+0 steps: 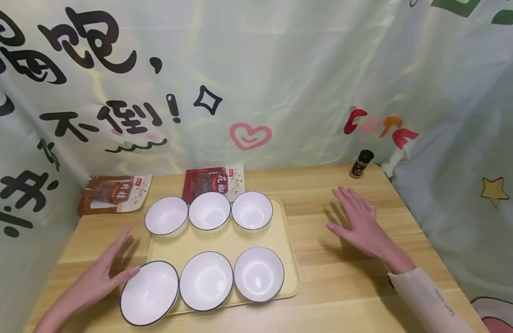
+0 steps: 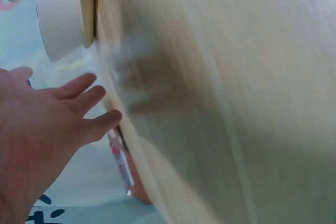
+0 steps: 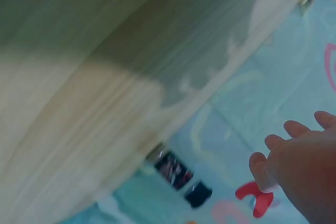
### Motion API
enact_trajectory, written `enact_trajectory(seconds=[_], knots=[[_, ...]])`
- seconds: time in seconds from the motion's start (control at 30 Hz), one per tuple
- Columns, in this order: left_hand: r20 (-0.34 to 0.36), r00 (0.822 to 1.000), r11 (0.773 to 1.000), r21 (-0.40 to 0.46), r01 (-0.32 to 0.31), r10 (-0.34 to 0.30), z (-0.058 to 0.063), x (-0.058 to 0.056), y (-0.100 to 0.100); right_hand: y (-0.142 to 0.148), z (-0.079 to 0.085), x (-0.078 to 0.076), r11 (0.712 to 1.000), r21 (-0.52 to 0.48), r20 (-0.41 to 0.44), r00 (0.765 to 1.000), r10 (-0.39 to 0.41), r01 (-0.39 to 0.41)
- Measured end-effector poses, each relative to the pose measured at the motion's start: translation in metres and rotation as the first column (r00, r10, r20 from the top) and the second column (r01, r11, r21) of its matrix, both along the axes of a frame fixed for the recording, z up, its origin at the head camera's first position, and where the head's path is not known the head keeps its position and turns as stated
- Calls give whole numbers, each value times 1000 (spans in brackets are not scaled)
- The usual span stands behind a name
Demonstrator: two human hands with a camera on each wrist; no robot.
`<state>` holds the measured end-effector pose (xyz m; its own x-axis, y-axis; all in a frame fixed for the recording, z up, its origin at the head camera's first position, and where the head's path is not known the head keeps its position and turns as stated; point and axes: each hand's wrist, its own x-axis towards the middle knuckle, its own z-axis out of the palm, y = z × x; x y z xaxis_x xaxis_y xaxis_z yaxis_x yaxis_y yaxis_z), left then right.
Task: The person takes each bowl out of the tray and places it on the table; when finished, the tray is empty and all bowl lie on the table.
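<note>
Several white bowls with dark rims stand in two rows on a yellow tray (image 1: 293,259). My left hand (image 1: 95,277) is beside the front-left bowl (image 1: 150,293), its thumb overlapping the rim in the head view and its fingers extended. In the left wrist view the left hand (image 2: 47,124) holds nothing, with a white bowl (image 2: 59,19) beyond it. Over the right part of the table, my right hand (image 1: 360,226) hovers with fingers spread and nothing in them. Nearest to it is a small black-capped spice jar (image 1: 361,163), also seen in the right wrist view.
A brown packet (image 1: 114,194) lies at the table's back left. Behind the back row, a dark red packet (image 1: 212,181) is partly covered by bowls. A printed cloth (image 1: 298,83) hangs along the back and sides of the wooden table (image 1: 314,305).
</note>
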<state>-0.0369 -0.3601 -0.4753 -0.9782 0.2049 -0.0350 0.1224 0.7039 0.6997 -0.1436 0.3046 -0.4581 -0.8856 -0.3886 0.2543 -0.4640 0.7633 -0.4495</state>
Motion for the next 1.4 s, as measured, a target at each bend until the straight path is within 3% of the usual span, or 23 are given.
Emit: enact_trajectory(seconds=[0.13,0.3,0.5,0.7,1.07,1.27,1.4], knots=[[21,999,997,61,41,-42,-2,-8,9,-6,2,-4,994,-112,65,998,14,-7],[-15,998,995,87,54,-53,-6,-15,13,-24,-3,-12,966,-259,95,994,51,-24],[-11,997,992,98,74,-73,-12,-21,11,-50,-10,-22,932,-355,134,982,133,-78],[-38,996,996,34,80,-79,-17,-23,8,-73,-10,-24,910,-406,165,972,168,-89],[-30,996,983,164,82,-78,-21,-22,9,-115,-6,-33,881,-464,306,917,256,-91],[-24,997,980,182,80,-77,-21,-23,10,-136,-9,-35,870,-484,356,886,296,-96],[-16,997,979,186,81,-80,-22,-22,10,-149,-14,-37,877,-471,379,875,302,-98]])
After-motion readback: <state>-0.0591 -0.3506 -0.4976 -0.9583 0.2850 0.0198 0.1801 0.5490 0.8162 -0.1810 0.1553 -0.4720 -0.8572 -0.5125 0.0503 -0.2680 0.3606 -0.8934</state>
